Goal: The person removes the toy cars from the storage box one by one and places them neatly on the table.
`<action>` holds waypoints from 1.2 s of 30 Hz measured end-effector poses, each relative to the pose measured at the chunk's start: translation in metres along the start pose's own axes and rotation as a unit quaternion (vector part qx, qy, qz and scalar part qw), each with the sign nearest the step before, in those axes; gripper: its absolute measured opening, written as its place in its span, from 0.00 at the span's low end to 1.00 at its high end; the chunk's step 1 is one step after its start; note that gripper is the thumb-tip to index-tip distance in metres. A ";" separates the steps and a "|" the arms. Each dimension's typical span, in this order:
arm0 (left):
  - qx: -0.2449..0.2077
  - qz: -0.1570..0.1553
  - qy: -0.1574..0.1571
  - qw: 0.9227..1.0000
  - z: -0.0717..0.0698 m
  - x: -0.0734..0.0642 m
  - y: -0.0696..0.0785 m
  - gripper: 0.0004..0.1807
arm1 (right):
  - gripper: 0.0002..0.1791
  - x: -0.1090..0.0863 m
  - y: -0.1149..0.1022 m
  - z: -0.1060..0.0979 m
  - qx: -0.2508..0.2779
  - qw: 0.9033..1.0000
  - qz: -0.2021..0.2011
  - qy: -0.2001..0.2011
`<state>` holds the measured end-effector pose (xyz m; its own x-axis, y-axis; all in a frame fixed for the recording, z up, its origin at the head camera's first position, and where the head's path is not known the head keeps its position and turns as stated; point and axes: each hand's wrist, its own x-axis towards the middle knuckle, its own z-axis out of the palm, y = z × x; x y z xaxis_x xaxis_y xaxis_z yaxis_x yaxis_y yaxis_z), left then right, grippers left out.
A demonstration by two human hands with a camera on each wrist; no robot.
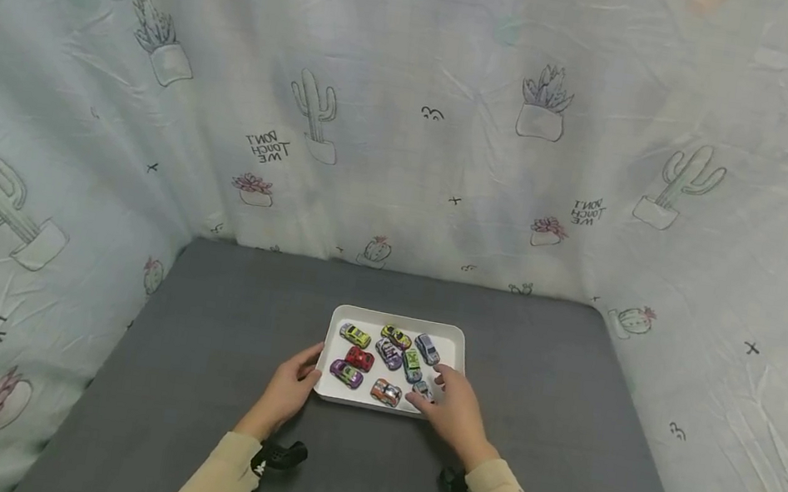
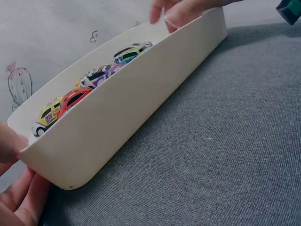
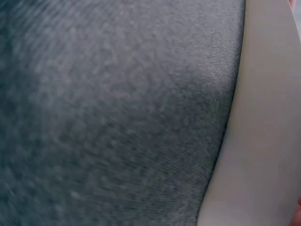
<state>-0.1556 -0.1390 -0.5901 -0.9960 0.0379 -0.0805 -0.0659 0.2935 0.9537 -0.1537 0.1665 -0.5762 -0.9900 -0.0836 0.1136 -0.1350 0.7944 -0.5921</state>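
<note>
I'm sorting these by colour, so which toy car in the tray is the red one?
The red car on the tray's left side, between the yellow one and the purple-and-green one; only its body is mainly red.

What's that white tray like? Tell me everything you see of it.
The white tray is a shallow rectangle with rounded corners and smooth, plastic-looking walls. It rests upright on grey cloth, holding toy cars. The left hand grips its left end; the right hand is over its right end, contact unclear.
</note>
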 end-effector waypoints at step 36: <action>-0.017 -0.023 -0.002 1.000 0.003 -0.001 0.001 0.28 | 0.21 0.003 -0.012 0.003 -0.084 0.996 0.035 -0.005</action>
<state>-0.1542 -0.1358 -0.5903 -0.9917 0.0292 -0.1256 -0.1136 0.2621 0.9583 -0.1557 0.1554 -0.5711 -0.9972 -0.0297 0.0680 -0.0576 0.8878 -0.4566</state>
